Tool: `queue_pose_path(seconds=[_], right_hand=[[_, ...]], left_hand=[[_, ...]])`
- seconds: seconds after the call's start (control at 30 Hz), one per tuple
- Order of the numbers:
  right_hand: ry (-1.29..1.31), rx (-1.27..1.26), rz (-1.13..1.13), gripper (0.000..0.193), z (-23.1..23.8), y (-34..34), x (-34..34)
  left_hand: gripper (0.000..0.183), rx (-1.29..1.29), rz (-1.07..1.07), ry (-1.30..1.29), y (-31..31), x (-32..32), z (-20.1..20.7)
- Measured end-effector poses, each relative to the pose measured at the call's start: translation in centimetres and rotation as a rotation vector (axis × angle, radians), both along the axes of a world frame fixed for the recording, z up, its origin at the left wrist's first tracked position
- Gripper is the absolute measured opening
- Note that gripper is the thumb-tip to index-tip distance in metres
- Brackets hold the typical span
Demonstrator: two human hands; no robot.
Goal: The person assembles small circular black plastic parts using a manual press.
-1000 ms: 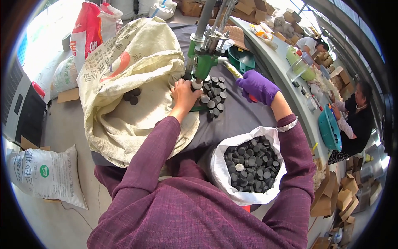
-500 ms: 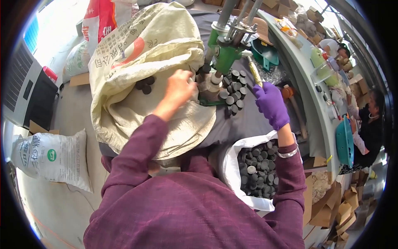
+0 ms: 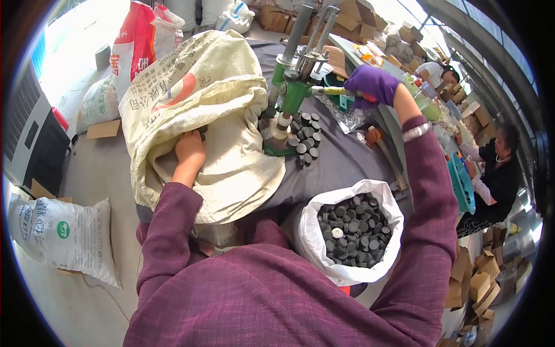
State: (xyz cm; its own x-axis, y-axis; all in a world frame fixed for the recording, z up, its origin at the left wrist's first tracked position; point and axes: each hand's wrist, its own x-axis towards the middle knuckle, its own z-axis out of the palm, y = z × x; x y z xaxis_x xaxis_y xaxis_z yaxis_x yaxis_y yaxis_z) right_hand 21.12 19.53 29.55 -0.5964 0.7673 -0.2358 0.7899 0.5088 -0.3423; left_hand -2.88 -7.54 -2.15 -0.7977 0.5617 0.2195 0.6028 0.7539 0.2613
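Discs (image 3: pixel 308 137) lie just right of the press (image 3: pixel 296 95) and, on its left, by the left hand (image 3: pixel 191 151), whose grip I cannot tell, while the right hand (image 3: pixel 373 87) clasps the lever (image 3: pixel 332 91); discs seem light, stiff, best pinched rimwise.

A dark grey cloth (image 3: pixel 341 165) covers the table (image 3: pixel 321 179). A big cream sack (image 3: pixel 231 168) fills the table's left side, open and floppy, and reaches the near edge. A green press (image 3: pixel 296 95) stands up tall, in from the far edge. Many round black caps (image 3: pixel 307 139) sit in a bunch just right of its foot. Over by the right edge are a shiny clear plastic bag (image 3: pixel 350 120) and a hammer (image 3: pixel 374 136) with an orange head, its handle pointing toward the near right corner.
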Motion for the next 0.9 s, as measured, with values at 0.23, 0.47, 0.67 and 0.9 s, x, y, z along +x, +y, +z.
queue_pose_path(seconds=[0.23, 0.47, 0.67, 0.9], right_hand=[[-0.314, 0.391, 0.768, 0.022, 0.8, 6.1, 0.1], [-0.36, 0.355, 0.7, 0.034, 1.0, 6.7, -0.4], [-0.422, 0.76, 1.105, 0.021, 0.8, 4.7, 0.1], [-0.093, 0.211, 0.737, 0.018, -0.6, 5.8, 1.5]], left_hand=[[0.047, 0.162, -0.067, -0.157, 0.8, 1.7, 3.5], [0.04, 0.599, -0.421, -0.341, 10.2, 7.8, 4.9], [0.038, 0.662, -0.358, -0.449, 13.8, 10.4, 2.6], [0.04, 0.77, -0.252, -0.242, 16.8, 11.2, 1.8]])
